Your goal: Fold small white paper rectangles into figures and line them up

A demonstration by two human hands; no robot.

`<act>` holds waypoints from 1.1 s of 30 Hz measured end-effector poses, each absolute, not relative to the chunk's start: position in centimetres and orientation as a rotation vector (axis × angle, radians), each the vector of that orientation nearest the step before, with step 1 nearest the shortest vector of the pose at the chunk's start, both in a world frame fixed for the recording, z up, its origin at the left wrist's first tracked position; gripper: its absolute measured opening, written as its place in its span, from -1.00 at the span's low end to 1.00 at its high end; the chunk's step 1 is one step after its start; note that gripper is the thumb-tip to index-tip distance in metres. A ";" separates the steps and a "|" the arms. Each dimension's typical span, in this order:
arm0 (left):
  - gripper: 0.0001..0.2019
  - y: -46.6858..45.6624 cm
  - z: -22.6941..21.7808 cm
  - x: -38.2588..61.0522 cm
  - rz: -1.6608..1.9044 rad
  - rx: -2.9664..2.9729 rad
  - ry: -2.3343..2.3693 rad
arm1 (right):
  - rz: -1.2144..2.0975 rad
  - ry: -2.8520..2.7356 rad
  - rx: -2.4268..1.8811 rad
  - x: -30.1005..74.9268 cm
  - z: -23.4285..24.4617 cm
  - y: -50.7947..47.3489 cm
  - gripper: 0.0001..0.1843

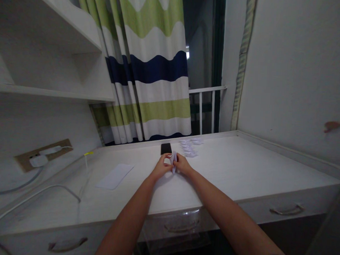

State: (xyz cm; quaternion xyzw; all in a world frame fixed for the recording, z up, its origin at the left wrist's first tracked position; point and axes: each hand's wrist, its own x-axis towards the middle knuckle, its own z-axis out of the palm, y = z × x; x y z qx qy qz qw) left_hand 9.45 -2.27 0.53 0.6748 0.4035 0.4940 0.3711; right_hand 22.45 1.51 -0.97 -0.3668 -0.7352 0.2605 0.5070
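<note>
Both hands meet over the middle of the white desk around a small folded piece of white paper (173, 157), which stands upright between them. My left hand (162, 167) pinches its left side with thumb and fingers. From the right, my right hand (183, 165) grips the same paper, its fingers closed at the edge. Just behind the hands lies a black phone (166, 148). Several small folded white paper pieces (189, 148) rest in a group behind my right hand. To the left, a flat stack or sheet of white paper (115, 176) lies on the desk.
The white desk (241, 164) has drawers with metal handles along its front. A white cable (57, 186) and plugged-in chargers (39, 160) are at the left. Shelves (53, 92) overhang that side. A striped curtain (161, 67) hangs at the back, and a wall bounds the right.
</note>
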 end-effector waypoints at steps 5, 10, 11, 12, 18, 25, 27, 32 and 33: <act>-0.53 -2.1 0.4 9.6 1.286 1.731 1.032 | 0.630 -1.761 -0.893 22.4 -0.8 1.3 -0.81; -0.70 -1.7 0.2 9.7 1.370 1.676 1.085 | 0.640 -1.782 -0.860 22.4 -0.6 1.0 -0.80; -0.73 -1.6 0.1 9.7 1.382 1.664 1.100 | 0.640 -1.788 -0.851 22.4 -0.5 0.9 -0.81; -0.75 -1.5 0.1 9.7 1.394 1.654 1.112 | 0.636 -1.792 -0.844 22.4 -0.5 0.9 -0.81; -0.73 -1.3 0.1 9.7 1.434 1.638 1.107 | 0.624 -1.766 -0.798 22.4 -0.6 1.1 -0.81; -0.74 -1.4 0.2 9.4 1.394 1.681 1.085 | 0.629 -1.743 -0.751 22.6 -0.6 1.3 -0.75; -0.75 -1.4 0.2 9.4 1.400 1.685 1.076 | 0.615 -1.734 -0.755 22.6 -0.5 1.2 -0.74; -0.76 -1.6 0.6 9.4 1.445 1.646 1.023 | 0.585 -1.738 -0.738 22.7 -0.3 1.0 -0.73; -0.77 -1.7 0.8 9.4 1.445 1.638 1.013 | 0.584 -1.745 -0.729 22.7 -0.2 1.0 -0.72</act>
